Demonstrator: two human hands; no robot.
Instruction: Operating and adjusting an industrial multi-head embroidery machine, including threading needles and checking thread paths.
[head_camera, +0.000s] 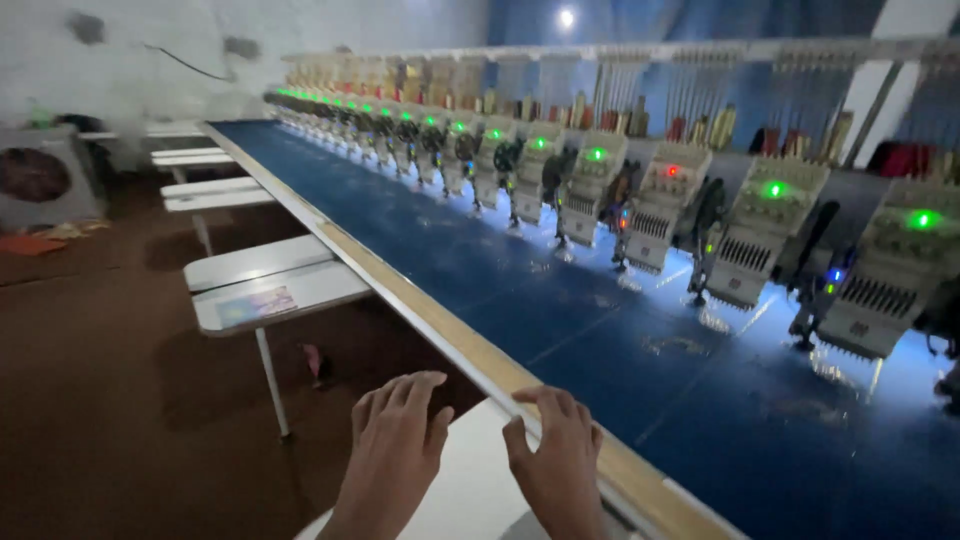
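My left hand (393, 455) hovers at the bottom centre with its fingers spread, over the near end of a white side shelf (470, 485), and holds nothing. My right hand (556, 460) lies with its fingers curled against the wooden front rail (420, 305) of a long embroidery machine table. Dark blue fabric (600, 340) is stretched along the table behind the rail. A row of several embroidery heads (660, 205) stands over the fabric, most with green lights, one with a red light.
More white side shelves (265, 280) jut from the rail to the left on thin legs, above a brown floor (100, 400). A fan-like unit (40, 180) stands at the far left wall. Thread cones (720, 125) line the rack above the heads.
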